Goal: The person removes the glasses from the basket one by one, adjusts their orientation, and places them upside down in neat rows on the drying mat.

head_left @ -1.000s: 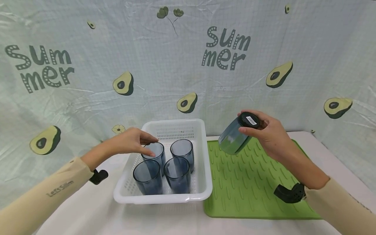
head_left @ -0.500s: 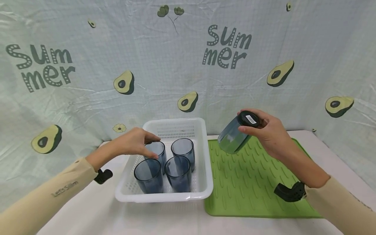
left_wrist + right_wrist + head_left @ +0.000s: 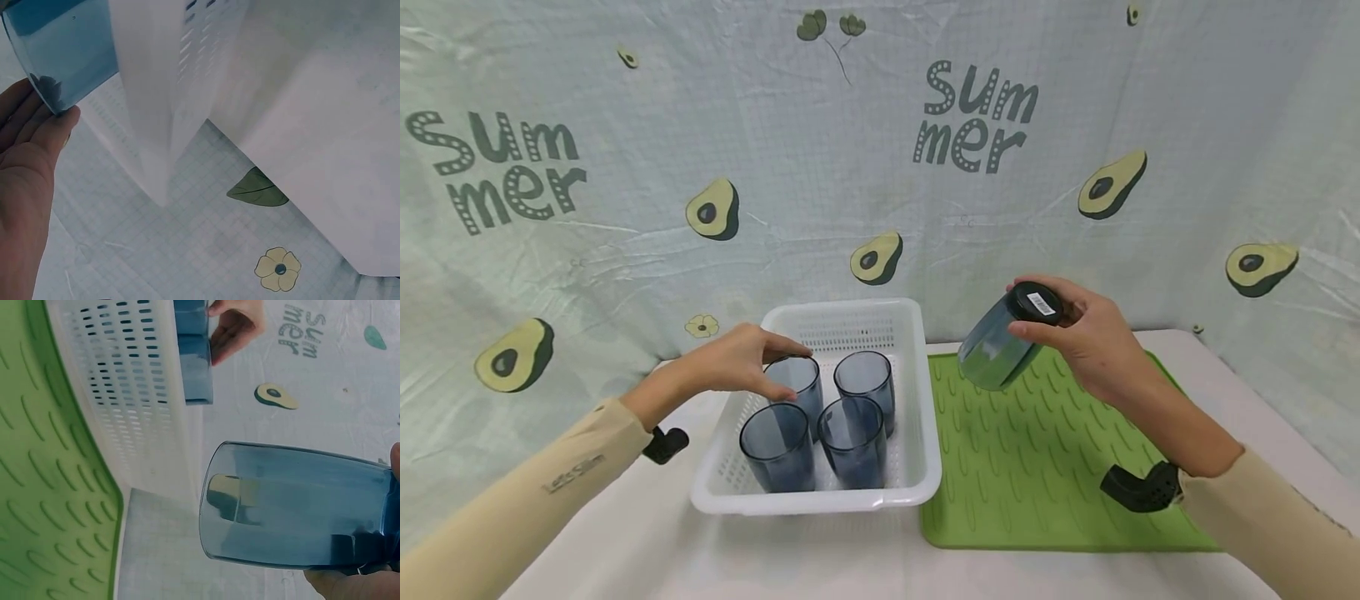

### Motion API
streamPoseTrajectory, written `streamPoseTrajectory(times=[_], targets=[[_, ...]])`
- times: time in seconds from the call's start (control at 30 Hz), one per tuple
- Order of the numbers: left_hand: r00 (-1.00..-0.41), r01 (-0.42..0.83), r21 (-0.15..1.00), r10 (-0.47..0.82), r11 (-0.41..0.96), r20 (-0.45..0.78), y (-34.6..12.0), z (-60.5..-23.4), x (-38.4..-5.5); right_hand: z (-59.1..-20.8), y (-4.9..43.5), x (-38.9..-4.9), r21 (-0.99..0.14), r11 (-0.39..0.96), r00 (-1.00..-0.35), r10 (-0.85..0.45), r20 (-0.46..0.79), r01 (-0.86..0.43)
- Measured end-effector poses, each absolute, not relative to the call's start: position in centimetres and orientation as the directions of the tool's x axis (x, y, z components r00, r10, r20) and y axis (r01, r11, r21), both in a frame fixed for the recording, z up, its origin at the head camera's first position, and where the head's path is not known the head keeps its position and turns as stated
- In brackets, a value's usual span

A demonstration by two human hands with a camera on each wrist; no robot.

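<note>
In the head view my right hand (image 3: 1097,337) holds a blue-tinted drinking glass (image 3: 996,348) by its base, tilted mouth-down to the left above a green mat (image 3: 1030,492). A barcode label shows on its dark base. My left hand (image 3: 737,360) grips the rim of the back-left glass (image 3: 809,400) inside a white plastic basket (image 3: 928,417), thumb in front and fingers behind. Three more blue glasses stand upright there: front-left (image 3: 778,454), front-right (image 3: 853,450) and back-right (image 3: 868,379). The left wrist view shows fingers touching a glass (image 3: 69,50).
The basket stands on a white table (image 3: 760,558), its right side beside the textured green mat. Close behind hangs a pale curtain (image 3: 820,167) printed with avocados and lettering. A black wrist camera (image 3: 1142,490) sits on the right forearm.
My left forearm has shifted slightly to the right, with the hand staying at the back-left glass's rim. The right hand keeps the tilted glass almost still above the mat.
</note>
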State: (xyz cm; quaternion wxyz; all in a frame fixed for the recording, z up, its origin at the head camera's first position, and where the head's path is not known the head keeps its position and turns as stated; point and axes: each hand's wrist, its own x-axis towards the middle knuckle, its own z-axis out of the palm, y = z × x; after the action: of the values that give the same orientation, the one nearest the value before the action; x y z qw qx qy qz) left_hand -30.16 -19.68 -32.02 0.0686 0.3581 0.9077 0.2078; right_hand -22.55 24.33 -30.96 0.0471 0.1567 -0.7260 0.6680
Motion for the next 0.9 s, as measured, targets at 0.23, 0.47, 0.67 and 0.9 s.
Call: streamPoseTrajectory(times=[0.23, 0.47, 0.67, 0.9], targets=[[-0.657, 0.642, 0.521, 0.754, 0.563, -0.004, -20.6, -32.7, -31.6, -31.1, 24.6, -22.9, -0.953, 0.097, -0.951, -0.142, 0.274, -0.289], [-0.653, 0.551, 0.613, 0.750, 0.566, -0.104, -21.2, -32.5, -32.1, -31.7, 25.0, -23.2, -0.962, 0.077, -0.961, -0.118, 0.252, -0.262], [-0.731, 0.432, 0.655, 0.666, 0.620, -0.148, -21.3, -32.8, -31.3, -31.9, 25.2, -23.5, -0.964, 0.067, -0.962, -0.108, 0.251, -0.259], [-0.820, 0.307, 0.689, 0.549, 0.657, -0.158, -20.9, -33.6, -30.4, -32.1, 25.0, -23.9, -0.948, 0.175, -0.963, -0.098, 0.251, -0.265]])
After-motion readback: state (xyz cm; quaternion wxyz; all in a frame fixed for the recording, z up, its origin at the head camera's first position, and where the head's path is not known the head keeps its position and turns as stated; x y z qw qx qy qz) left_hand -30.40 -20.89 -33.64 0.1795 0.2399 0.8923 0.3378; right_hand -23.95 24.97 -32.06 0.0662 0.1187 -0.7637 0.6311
